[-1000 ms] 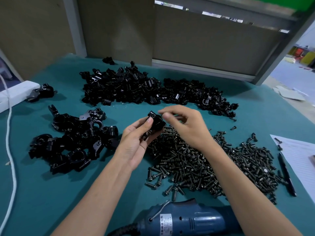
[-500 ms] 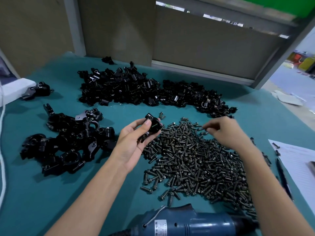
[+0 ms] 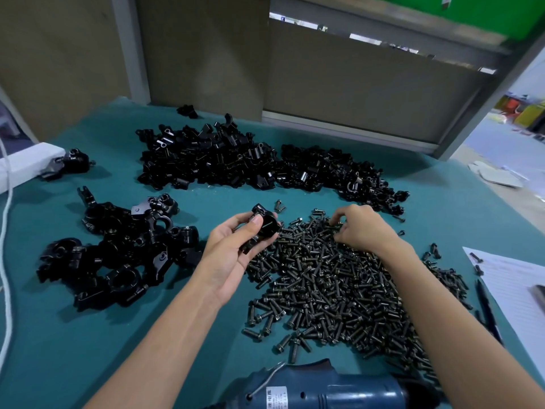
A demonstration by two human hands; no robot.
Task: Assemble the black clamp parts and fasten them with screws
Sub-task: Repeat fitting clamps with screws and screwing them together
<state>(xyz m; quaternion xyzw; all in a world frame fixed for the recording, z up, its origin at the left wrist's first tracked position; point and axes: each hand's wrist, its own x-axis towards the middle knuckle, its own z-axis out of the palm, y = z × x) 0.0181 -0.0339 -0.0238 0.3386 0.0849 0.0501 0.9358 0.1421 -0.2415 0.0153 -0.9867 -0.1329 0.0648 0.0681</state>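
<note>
- Grips the black clamp part [image 3: 264,228] between thumb and curled fingers of the left hand [image 3: 233,249], lifted over the left edge of the screw pile [image 3: 339,290].
- Dips curled fingertips of the right hand [image 3: 364,228] into the pile's far edge; cannot tell whether a screw is caught.
- Lies beyond, on the teal table [image 3: 88,343]: heap of clamp parts [image 3: 221,163].

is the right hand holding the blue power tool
No, the right hand is in the screw pile, while the blue power tool lies apart from it, nearer the camera.

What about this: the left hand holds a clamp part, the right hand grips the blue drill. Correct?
The head view shows the right hand in the screw pile, not on the blue drill. The left hand does hold the clamp part.
</note>
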